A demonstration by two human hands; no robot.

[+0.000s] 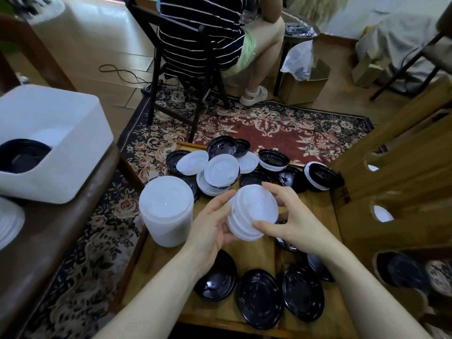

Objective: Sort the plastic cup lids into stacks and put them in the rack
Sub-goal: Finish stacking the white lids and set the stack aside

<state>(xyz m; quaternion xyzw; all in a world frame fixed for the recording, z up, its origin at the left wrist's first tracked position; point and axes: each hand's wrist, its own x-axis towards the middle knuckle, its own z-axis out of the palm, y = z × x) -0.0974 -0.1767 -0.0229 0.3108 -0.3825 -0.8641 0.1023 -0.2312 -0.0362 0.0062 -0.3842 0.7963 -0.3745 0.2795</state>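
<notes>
- At left of centre we see a tall stack of white lids (166, 211), smooth and translucent, upright on the wooden surface (256, 250).
- Our left hand (212, 228) cups a short white stack (252, 214), tilted, round faces up-right.
- Our right hand (291, 221) pinches its opposite rim.
- Glossy black lids (259, 297) lie loose below; the cardboard rack (401, 192) stands right, nearer our right hand.

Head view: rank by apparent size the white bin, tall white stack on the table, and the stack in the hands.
1. white bin
2. tall white stack
3. held stack

The bin's true size is unsure: it is cropped.
</notes>
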